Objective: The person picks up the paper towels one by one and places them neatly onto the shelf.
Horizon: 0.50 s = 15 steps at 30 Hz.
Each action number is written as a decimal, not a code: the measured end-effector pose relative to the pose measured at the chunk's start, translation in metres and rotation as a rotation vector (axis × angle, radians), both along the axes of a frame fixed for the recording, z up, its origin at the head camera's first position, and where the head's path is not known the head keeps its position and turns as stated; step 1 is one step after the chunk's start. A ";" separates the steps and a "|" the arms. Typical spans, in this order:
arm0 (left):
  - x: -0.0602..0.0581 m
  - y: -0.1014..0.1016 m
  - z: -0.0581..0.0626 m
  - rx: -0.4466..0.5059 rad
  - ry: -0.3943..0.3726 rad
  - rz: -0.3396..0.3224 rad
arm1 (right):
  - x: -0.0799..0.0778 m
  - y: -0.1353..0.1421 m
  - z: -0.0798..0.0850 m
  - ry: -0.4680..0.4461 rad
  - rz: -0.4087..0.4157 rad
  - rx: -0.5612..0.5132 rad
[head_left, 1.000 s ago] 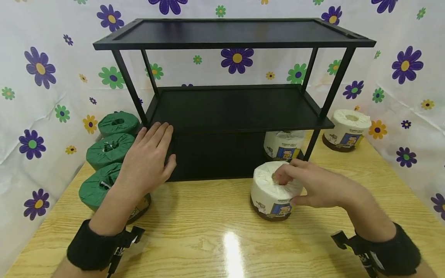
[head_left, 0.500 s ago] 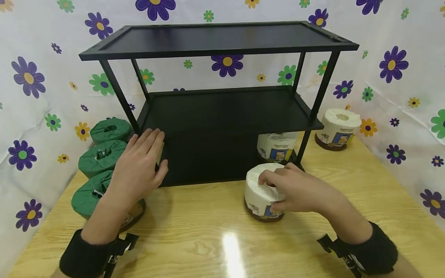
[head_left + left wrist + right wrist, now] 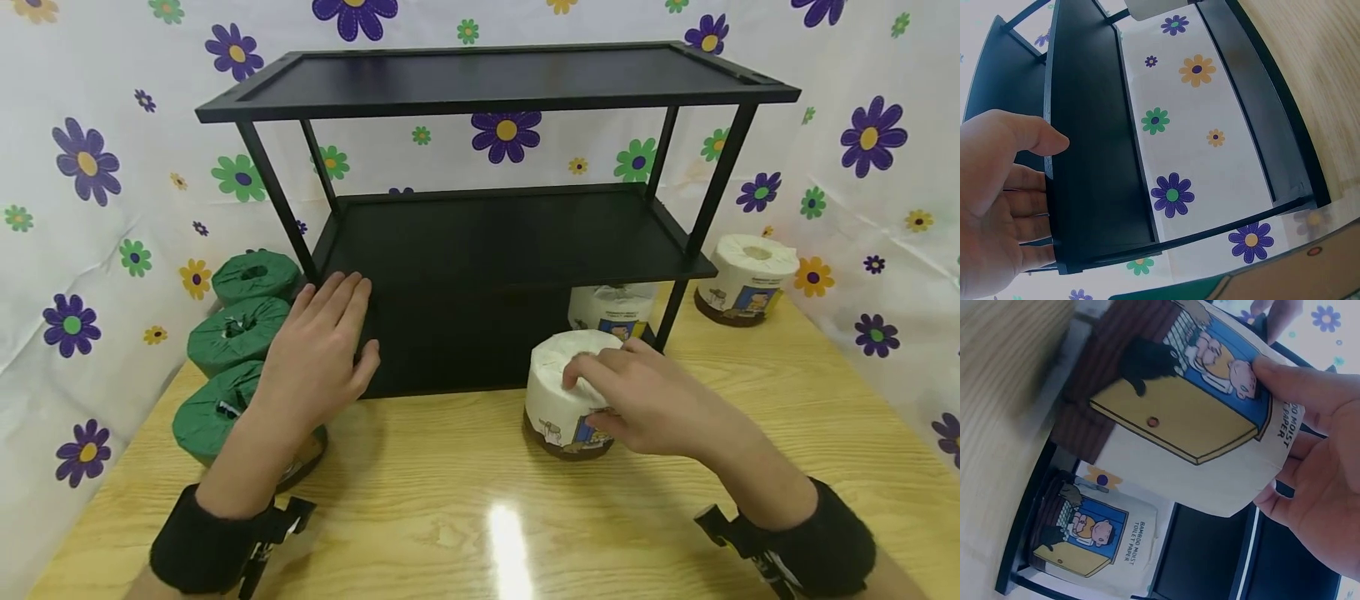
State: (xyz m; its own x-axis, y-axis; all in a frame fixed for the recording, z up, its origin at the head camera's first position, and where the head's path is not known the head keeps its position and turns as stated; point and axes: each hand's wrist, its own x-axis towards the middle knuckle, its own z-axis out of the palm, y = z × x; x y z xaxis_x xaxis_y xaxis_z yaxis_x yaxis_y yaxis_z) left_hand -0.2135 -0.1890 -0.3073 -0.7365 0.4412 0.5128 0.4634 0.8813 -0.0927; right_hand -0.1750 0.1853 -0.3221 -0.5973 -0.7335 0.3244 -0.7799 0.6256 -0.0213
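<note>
In the head view, my right hand holds a white-topped, paper-wrapped toilet roll in front of the shelf rack, fingers over its top at the core hole, thumb against its printed side. Whether its brown base touches the table is unclear. My left hand rests with straight fingers at the left front corner of the black rack's middle shelf; in the left wrist view, the thumb and fingers lie on either side of the shelf's edge. Behind the held roll, another white toilet roll stands on the lower shelf at the right.
Several green-wrapped toilet rolls stand in a row left of the rack, partly behind my left forearm. One more white toilet roll stands right of the rack. The rack's top shelf overhangs the back of the wooden table.
My right hand has moved the held roll left and a little toward the rack. The left hand stays at the shelf corner. The head view has shifted slightly.
</note>
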 end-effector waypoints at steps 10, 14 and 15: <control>0.002 0.000 0.000 -0.045 0.000 0.012 | -0.032 -0.019 0.005 0.008 0.020 0.051; 0.001 0.001 0.002 -0.048 0.003 0.020 | -0.048 -0.027 0.003 0.014 0.016 0.059; 0.001 0.001 0.002 -0.051 0.000 0.021 | -0.051 -0.029 0.002 0.012 0.010 0.064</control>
